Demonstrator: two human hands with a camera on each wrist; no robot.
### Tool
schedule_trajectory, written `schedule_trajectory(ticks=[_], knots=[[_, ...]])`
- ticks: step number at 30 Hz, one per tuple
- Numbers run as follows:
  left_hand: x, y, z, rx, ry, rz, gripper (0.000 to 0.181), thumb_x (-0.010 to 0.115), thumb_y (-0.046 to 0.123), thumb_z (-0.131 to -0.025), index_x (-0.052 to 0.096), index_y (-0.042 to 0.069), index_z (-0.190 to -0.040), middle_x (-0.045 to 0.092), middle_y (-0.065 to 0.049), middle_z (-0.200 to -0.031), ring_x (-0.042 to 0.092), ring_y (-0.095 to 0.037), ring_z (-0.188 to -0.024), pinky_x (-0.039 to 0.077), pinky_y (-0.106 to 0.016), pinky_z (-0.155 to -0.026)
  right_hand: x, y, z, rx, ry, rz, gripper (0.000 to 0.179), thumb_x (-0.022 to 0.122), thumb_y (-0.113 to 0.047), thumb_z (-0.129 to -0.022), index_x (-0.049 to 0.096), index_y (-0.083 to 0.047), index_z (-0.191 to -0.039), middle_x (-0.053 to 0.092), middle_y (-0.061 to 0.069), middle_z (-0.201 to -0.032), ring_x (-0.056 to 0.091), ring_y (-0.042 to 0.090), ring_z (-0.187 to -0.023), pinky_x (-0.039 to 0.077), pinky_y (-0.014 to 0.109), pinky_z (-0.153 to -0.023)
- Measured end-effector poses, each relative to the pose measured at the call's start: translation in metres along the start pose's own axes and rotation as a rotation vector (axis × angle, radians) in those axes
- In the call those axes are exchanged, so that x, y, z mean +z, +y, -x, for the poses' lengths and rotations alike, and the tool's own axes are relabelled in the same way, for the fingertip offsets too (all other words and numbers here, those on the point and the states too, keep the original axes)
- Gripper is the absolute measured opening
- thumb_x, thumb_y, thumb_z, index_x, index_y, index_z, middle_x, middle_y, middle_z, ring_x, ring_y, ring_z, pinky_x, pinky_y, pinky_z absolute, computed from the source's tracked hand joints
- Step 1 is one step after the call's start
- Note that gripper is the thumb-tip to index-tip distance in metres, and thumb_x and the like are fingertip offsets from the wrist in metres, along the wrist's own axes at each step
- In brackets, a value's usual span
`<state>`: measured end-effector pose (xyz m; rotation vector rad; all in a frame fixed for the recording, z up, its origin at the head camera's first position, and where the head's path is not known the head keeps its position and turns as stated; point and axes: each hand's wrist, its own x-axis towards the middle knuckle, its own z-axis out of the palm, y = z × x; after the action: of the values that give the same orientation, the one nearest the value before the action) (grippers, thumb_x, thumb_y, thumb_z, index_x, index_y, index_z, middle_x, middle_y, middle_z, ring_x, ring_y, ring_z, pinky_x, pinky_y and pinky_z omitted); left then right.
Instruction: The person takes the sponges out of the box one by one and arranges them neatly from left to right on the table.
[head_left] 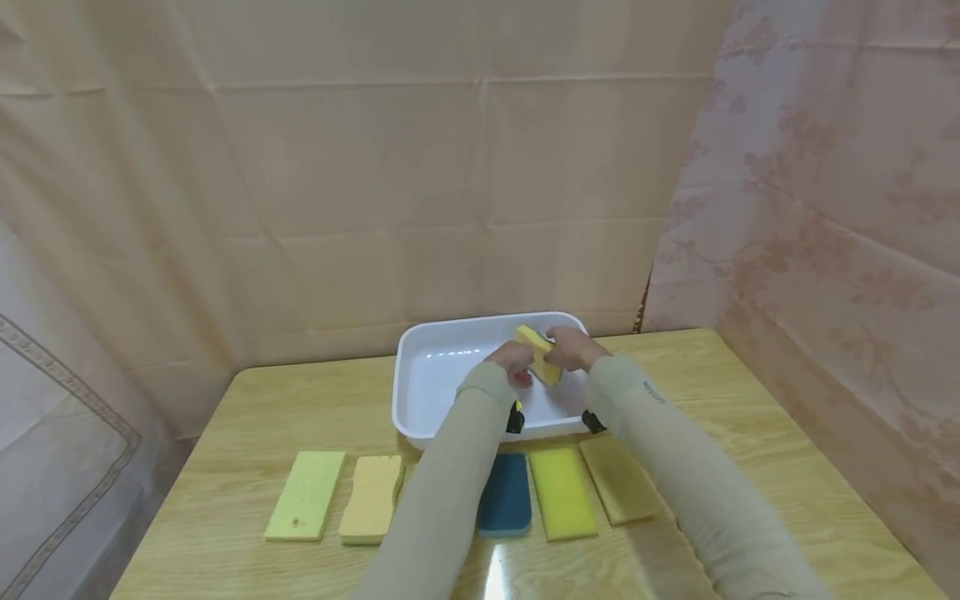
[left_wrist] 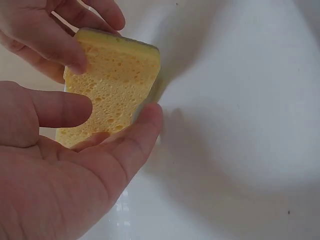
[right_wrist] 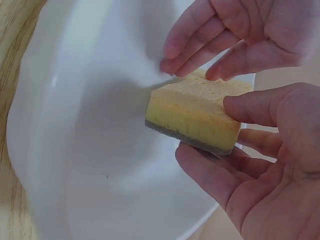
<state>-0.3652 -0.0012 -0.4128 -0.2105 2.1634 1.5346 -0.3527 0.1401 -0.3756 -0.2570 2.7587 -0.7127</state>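
Observation:
A two-layer sponge (head_left: 542, 354), pale yellow with a grey scouring face, is held tilted above the white tray (head_left: 431, 412). My right hand (head_left: 573, 348) pinches it, thumb on the yellow face and fingers under the grey side in the right wrist view. Seen in the left wrist view, my left hand (left_wrist: 75, 170) is at the sponge's lower end, fingers extended along its edge and thumb over the porous face. How firmly these fingers press cannot be told. Part of the sponge is hidden behind both hands.
In front of the tray lie a pale green sponge (head_left: 305, 496), a wavy-sided cream sponge (head_left: 371, 500), a dark blue sponge (head_left: 505, 496), a bright yellow sponge (head_left: 562, 493) and a dull yellow sponge (head_left: 617, 479). A beige curtain (head_left: 337, 208) hangs behind the wooden table (head_left: 225, 517).

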Motion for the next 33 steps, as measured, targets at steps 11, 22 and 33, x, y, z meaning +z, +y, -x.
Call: schedule_trajectory(ticks=[11, 22, 33], knots=[[-0.003, 0.0, 0.004, 0.03, -0.002, 0.199, 0.035, 0.045, 0.0, -0.094, 0.05, -0.007, -0.128, 0.056, -0.014, -0.104, 0.061, -0.027, -0.091, 0.053, -0.041, -0.098, 0.0, 0.001, -0.003, -0.031, -0.008, -0.154, 0.055, 0.056, -0.006, -0.093, 0.041, 0.011, -0.144, 0.057, 0.029, -0.13, 0.065, 0.035, -0.105, 0.061, 0.045, -0.079], [0.004, 0.007, 0.009, 0.063, 0.094, 0.244, 0.058, 0.044, -0.005, -0.09, 0.026, -0.007, -0.145, 0.057, -0.02, -0.117, 0.065, -0.03, -0.097, 0.056, -0.039, -0.093, 0.0, 0.014, -0.004, 0.007, -0.004, -0.294, 0.056, 0.052, -0.008, -0.1, 0.033, 0.01, -0.15, 0.053, 0.033, -0.137, 0.065, 0.041, -0.11, 0.059, 0.047, -0.084], [0.002, 0.016, 0.02, 0.146, 0.14, 0.214, 0.058, 0.049, -0.005, -0.089, 0.032, -0.007, -0.144, 0.053, -0.015, -0.121, 0.061, -0.019, -0.072, 0.059, -0.033, -0.082, -0.004, 0.014, 0.005, -0.002, 0.046, -0.303, 0.051, 0.057, -0.012, -0.1, 0.044, 0.003, -0.147, 0.062, 0.022, -0.124, 0.063, 0.032, -0.106, 0.058, 0.043, -0.083]])
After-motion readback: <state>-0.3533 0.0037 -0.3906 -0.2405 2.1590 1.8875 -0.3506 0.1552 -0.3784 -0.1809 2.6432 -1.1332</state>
